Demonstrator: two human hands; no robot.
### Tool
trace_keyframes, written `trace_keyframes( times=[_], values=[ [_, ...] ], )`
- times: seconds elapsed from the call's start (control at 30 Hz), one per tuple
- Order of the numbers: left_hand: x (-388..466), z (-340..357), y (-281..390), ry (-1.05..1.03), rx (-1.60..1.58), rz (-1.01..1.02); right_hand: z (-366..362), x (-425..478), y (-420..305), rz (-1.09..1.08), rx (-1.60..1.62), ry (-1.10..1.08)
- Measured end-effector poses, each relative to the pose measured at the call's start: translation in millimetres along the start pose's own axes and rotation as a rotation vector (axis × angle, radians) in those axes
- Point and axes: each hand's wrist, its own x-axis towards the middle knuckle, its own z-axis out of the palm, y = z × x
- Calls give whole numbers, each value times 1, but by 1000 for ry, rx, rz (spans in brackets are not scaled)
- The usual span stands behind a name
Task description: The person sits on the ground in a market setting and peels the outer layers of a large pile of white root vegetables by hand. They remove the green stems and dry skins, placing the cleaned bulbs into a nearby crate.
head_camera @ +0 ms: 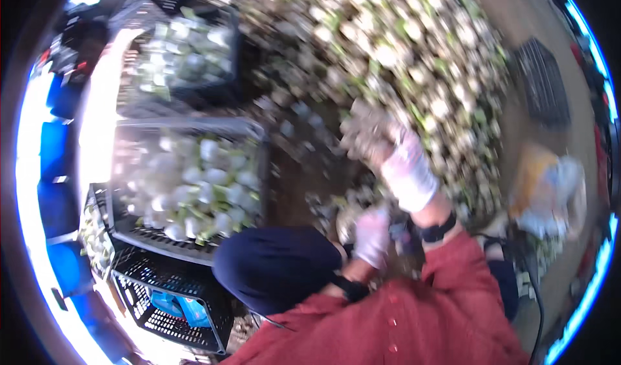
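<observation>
My right hand [409, 173], in a white and pink glove, reaches forward at the near edge of a large heap of pale bulbs [427, 69] with green stems, which look like garlic. A grey-brown clump [365, 130] sits at its fingers and appears to be held, though it is blurred. Close to my knees is my left hand [372, 236], gloved the same way, with its fingers curled. A pale bulb [346, 224] lies right beside it; whether the hand grips anything is hidden by blur.
To the left, a grey plastic crate [262, 171] holds white bulbs, with another filled crate [236, 50] beyond it. A black crate [220, 311] containing blue items lies nearer me. On the right are a dark crate [542, 81], a plastic bag [548, 190] and a cable [539, 307].
</observation>
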Motion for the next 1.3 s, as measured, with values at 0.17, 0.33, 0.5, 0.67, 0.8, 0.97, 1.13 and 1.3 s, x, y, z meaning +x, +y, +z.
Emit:
trace_keyframes(
  times=[0.17, 0.33, 0.5, 0.67, 0.8, 0.97, 1.13, 1.3],
  values=[
    [-1, -1, 78, 178, -463, -361, -204, -113, 33, 250, -839, 642],
    [4, 12, 90, 109, -429, -486, -246, -209, 111, 933, -1383, 18],
    [1, 11, 82, -2, -318, -463, -175, -242, 201, 1032, -1477, -84],
    [-2, 7, 52, -159, -242, -488, -201, -240, 193, 869, -1192, 169],
    [-18, 32, 67, -265, -233, -731, -169, -206, 102, 324, -1011, 361],
    [-41, 39, 92, -406, -616, -507, -103, -221, 45, -295, -1231, 249],
    [-61, 40, 120, -480, -145, 6, -104, -261, 5, -16, -376, 568],
    [-77, 47, 128, -438, 479, 780, -96, -269, -5, 41, -184, 500]
  ],
)
